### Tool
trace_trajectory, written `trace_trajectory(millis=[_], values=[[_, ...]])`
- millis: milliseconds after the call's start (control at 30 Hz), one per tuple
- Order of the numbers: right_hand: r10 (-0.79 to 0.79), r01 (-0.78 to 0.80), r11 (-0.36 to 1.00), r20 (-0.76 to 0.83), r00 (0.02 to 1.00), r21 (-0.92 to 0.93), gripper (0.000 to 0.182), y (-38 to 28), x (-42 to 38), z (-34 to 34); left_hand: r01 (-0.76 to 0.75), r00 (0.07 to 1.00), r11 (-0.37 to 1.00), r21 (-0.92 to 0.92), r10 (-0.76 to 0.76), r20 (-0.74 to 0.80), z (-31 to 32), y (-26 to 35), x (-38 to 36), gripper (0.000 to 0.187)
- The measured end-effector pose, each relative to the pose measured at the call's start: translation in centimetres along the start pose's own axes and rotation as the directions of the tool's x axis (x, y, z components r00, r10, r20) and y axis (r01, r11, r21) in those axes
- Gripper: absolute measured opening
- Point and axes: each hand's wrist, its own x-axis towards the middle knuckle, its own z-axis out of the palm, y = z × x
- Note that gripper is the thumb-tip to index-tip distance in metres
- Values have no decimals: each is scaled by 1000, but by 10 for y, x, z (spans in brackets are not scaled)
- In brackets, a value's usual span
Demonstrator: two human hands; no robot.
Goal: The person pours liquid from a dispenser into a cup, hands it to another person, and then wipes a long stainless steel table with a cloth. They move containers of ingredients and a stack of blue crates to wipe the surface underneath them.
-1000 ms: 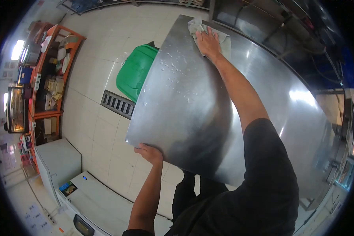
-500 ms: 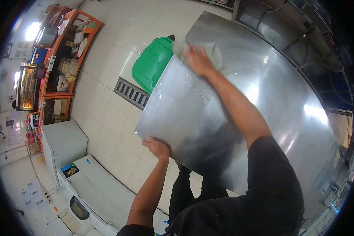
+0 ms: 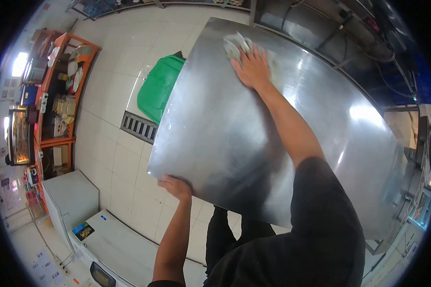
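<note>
The right hand (image 3: 253, 68) is pressing flat, fingers spread, on a pale cloth (image 3: 246, 48) near the far end of the metal worktop (image 3: 215, 115). The left hand (image 3: 176, 186) is gripping the near edge by the corner, its grip closing on the rim. A few droplets are lying along the left edge. Beyond that edge, a green bin (image 3: 159, 86) is standing beside a floor drain (image 3: 139, 127), partly hidden by the worktop. Orange shelves (image 3: 76, 91) are holding clutter, and a white chest freezer (image 3: 124, 244) is sitting behind the left arm.
</note>
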Motion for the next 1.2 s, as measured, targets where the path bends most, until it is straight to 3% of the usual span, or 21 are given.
trace_trajectory(millis=[133, 200, 267, 300, 400, 467, 533, 567, 600, 633, 667, 700, 833, 933, 1000, 1033, 1067, 1100, 1133, 1167, 1200], values=[[173, -172, 985, -156, 972, 19, 61, 32, 52, 23, -8, 999, 999, 31, 7, 36, -6, -5, 3, 56], [278, -276, 945, -15, 961, -174, 60, 72, 33, -24, 55, 998, 996, -67, -53, 37, -6, -6, 4, 56], [400, -394, 883, -30, 916, -253, 58, 123, -8, -64, 47, 999, 996, -78, -45, 30, -3, 15, -4, 57], [416, -458, 847, -199, 887, -269, 58, 170, -33, -53, 72, 997, 996, -44, -71, 30, -3, 17, -4, 58], [558, -587, 727, -192, 808, -356, 58, 234, -88, -95, 78, 996, 997, -28, -77, 43, -6, 4, 0, 58], [659, -775, 586, -417, 625, -236, 56, 274, -90, -77, 50, 997, 997, -52, -46, 63, -4, 3, -1, 58], [785, -778, 602, -47, 618, -177, 50, 221, -49, -105, 49, 998, 998, -29, -49, 26, -4, 11, -3, 57], [708, -724, 677, -152, 690, -133, 50, 196, -29, -84, 32, 999, 999, -28, -31, 43, -3, 7, 0, 57], [469, -585, 795, -451, 760, -159, 52, 184, -4, -31, 58, 998, 997, -51, -56, 40, -2, -2, 5, 57], [450, -551, 820, -423, 787, -153, 51, 155, 28, 14, 84, 996, 994, -71, -82, 38, -1, -7, 8, 56], [357, -459, 885, -516, 779, -81, 55, 93, 40, 28, 73, 996, 995, -63, -70, 51, 0, -7, 9, 56], [353, -362, 932, -185, 917, -17, 59, 27, 34, -3, 88, 995, 996, 11, -88, 41, -2, -6, 11, 56], [-14, 22, 998, 132, 991, -54, 46, -103, -44, -3, 168, 985, 977, 129, -171, 13, -5, 0, 9, 58], [-139, 154, 978, -106, 985, 144, 43, -108, -165, -29, 159, 987, 982, 104, -162, 17, -2, 1, 8, 59], [-79, 66, 985, 78, 994, 160, 47, -71, -235, -78, 159, 985, 985, 68, -163, 51, 1, 11, 1, 58], [42, -67, 975, 120, 992, 211, 51, -50, -255, -125, 172, 984, 983, 66, -175, 39, 0, 12, 0, 57], [283, -300, 948, 151, 947, 106, 49, -26, -290, -128, 186, 982, 980, 66, -188, 23, -3, 13, 0, 57], [285, -276, 943, 24, 958, -186, 48, 5, -320, -135, 190, 981, 978, 82, -193, 31, -4, 13, 0, 56], [476, -459, 853, 9, 879, -248, 51, 36, -335, -144, 188, 981, 979, 85, -192, 41, -3, 11, 2, 56], [635, -650, 744, -140, 760, -156, 48, 63, -343, -155, 191, 980, 978, 82, -194, 31, -1, 7, 4, 56], [671, -664, 637, -142, 728, -391, 45, 104, -359, -138, 196, 980, 977, 82, -198, 17, -2, 4, 6, 56]])
